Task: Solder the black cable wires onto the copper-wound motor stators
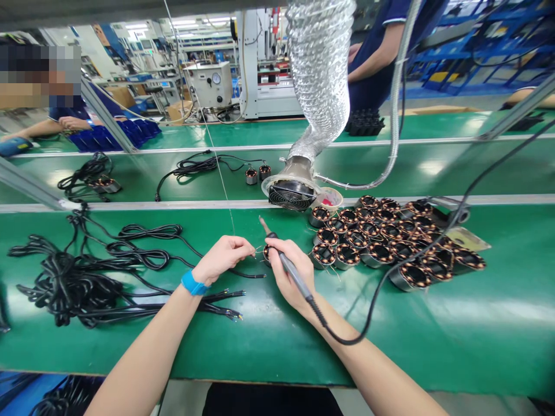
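Observation:
A soldering iron lies in my right hand, its tip pointing up and away toward the fume hood. Beside the right fingers sits a small motor stator, partly hidden behind them; whether they grip it I cannot tell. My left hand, with a blue wristband, is closed in a pinch on a thin wire that runs to the stator. Just below the hands, the end of a black cable rests on the green bench.
Many copper-wound stators stand grouped at right. Bundled black cables lie at left. A fume extractor hangs over the bench beside a tape roll. The iron's cord loops over my right forearm. Co-workers' arms show behind.

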Demonstrator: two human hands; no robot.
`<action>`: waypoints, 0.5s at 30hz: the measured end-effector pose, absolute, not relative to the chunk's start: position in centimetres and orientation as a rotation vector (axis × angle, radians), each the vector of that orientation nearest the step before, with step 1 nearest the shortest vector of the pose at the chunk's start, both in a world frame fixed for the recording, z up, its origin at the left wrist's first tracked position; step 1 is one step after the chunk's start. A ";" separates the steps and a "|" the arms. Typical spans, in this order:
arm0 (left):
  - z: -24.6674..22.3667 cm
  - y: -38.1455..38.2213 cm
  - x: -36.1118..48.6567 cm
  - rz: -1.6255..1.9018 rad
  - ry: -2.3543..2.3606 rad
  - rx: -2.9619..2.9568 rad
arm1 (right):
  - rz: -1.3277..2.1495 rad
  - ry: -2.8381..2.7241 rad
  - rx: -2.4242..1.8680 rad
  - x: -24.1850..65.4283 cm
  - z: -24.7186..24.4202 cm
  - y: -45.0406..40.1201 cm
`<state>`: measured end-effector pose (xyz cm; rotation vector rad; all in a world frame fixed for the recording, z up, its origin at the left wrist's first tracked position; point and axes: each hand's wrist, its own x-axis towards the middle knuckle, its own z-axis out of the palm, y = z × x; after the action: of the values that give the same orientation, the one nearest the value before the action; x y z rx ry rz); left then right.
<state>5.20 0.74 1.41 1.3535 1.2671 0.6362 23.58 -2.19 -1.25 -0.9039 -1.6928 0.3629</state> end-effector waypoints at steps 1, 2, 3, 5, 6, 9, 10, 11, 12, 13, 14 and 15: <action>1.4 0.7 5.2 0.646 1.256 1.369 | 0.360 -1.723 -0.886 23.4 -1.4 -1.9; 1.5 0.6 5.2 0.658 1.245 1.388 | 0.363 -1.746 -0.873 23.3 -1.6 -1.7; 1.6 0.5 5.2 0.669 1.235 1.411 | 0.373 -1.762 -0.862 23.2 -1.7 -1.5; 1.9 0.3 5.3 0.683 1.218 1.461 | 0.403 -1.791 -0.848 23.0 -2.1 -1.3; 2.1 0.2 5.3 0.686 1.211 1.484 | 0.416 -1.808 -0.846 22.8 -2.3 -1.2; 2.6 -0.2 5.4 0.682 1.192 1.554 | 0.416 -1.839 -0.856 22.6 -2.8 -1.0; 2.7 -0.3 5.4 0.677 1.189 1.574 | 0.409 -1.840 -0.856 22.5 -2.9 -1.0; 2.8 -0.3 5.4 0.671 1.186 1.594 | 0.401 -1.840 -0.851 22.5 -3.0 -1.1; 2.8 -0.3 5.3 0.668 1.185 1.614 | 0.393 -1.841 -0.841 22.4 -3.0 -1.1; 2.8 -0.3 5.3 0.666 1.184 1.641 | 0.388 -1.846 -0.833 22.4 -3.0 -1.1; 2.9 -0.3 5.2 0.666 1.185 1.673 | 0.386 -1.854 -0.829 22.4 -2.9 -1.2; 2.9 -0.3 5.1 0.660 1.191 1.708 | 0.382 -1.860 -0.829 22.5 -2.9 -1.3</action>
<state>5.12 -0.30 2.93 1.7082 1.1915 0.6601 22.46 -1.29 -2.89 -0.8291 -1.8600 0.3824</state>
